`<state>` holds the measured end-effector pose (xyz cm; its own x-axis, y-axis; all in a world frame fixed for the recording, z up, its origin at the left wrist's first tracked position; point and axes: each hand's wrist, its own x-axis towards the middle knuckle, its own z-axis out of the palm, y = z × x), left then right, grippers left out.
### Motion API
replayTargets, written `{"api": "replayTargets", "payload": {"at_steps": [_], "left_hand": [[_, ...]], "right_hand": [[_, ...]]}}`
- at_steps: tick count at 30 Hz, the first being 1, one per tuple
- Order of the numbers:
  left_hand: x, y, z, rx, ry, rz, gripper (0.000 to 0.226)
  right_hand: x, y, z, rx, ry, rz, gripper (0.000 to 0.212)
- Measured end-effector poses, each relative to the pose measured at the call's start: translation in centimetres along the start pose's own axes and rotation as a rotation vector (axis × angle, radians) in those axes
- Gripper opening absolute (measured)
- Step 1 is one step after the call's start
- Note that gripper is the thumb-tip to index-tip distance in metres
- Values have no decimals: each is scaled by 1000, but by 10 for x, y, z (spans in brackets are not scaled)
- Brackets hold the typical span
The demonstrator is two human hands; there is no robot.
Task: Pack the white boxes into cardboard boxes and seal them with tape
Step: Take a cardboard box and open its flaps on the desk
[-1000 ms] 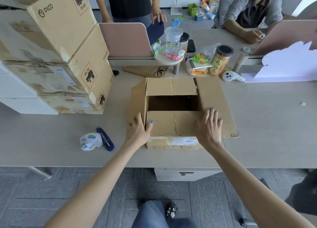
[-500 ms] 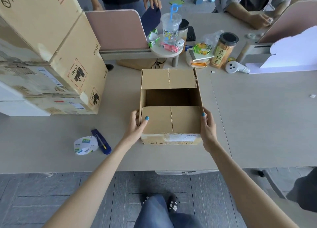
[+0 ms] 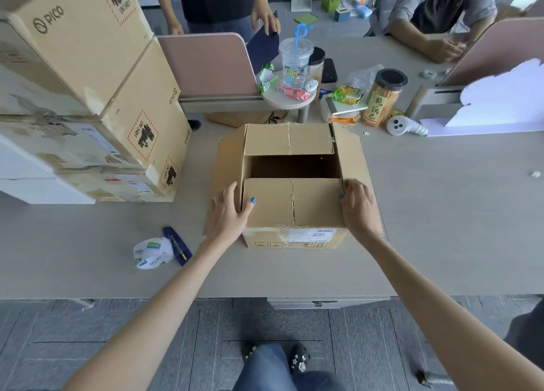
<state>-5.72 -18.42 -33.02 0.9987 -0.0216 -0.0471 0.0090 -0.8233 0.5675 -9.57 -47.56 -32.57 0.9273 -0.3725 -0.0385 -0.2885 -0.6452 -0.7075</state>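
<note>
Left hand [image 3: 227, 211] lies flat against the near left corner of the open brown cardboard box [image 3: 318, 205], its thumb on top of the near flap and its fingers spread, relaxed, over the left side flap. The right hand [image 3: 360, 211] mirrors it at the near right corner, thumb at the edge of the near flap and fingers slightly bent over the right side flap. Neither hand is clenched round anything.

The box stands upright on the pale grey counter [image 3: 441, 214], near its front edge. Its near and far flaps are folded inward, both side flaps splay outward, and a dark gap shows between them.

Left of the box, a white roll of printed tape [image 3: 151, 252] lies just beside a dark blue utility knife [image 3: 177, 245]. Farther left stands a stack of large tan shipping cartons [image 3: 88, 96], with a plain white box [image 3: 35, 189] at its base.
</note>
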Motion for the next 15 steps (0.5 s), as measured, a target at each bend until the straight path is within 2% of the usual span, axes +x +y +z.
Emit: {"api": "replayTargets", "payload": {"at_steps": [4, 7, 11, 15], "left_hand": [[12, 10, -4, 178, 100, 271, 57], [23, 24, -7, 243, 44, 416, 56], [36, 38, -6, 324, -77, 459, 53], [42, 58, -22, 280, -38, 484, 23]], "right_hand": [[13, -12, -7, -159, 0, -190, 45], [25, -23, -8, -273, -119, -317, 50], [37, -33, -10, -401, -263, -342, 45], [33, -54, -25, -327, -182, -369, 28]]}}
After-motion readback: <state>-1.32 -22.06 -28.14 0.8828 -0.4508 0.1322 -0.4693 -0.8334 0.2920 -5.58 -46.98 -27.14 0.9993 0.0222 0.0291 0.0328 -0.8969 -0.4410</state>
